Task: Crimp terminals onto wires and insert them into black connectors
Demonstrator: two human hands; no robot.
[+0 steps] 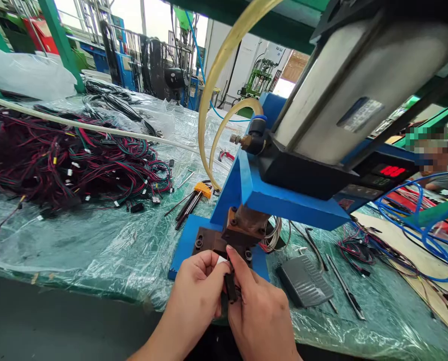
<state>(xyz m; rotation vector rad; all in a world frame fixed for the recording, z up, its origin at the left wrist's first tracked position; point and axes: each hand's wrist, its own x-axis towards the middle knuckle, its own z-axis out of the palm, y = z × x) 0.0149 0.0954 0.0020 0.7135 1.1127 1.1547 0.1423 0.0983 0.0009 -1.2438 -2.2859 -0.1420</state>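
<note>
My left hand (pixel 198 290) is closed, thumb against fingers, on a small white piece (pixel 221 259) that looks like a plug connector. My right hand (pixel 260 307) is curled round a black connector (pixel 230 288), its index finger stretched toward the press tooling. Both hands meet at the front of a blue pneumatic press (pixel 291 200), just before its dark metal die (pixel 212 239). The press ram block (pixel 242 223) stands right above the die. My fingers hide how the white piece and the black connector join, and any wire between them.
Left lies a large heap of red, black and green wire harnesses (pixel 69 155). Hex keys in an orange holder (pixel 202 189) lie beside the press. A grey foot pedal (pixel 305 281) and tweezers (pixel 344 288) are right. A yellowish hose (pixel 204 110) arches overhead; a person (pixel 440 168) is at far right.
</note>
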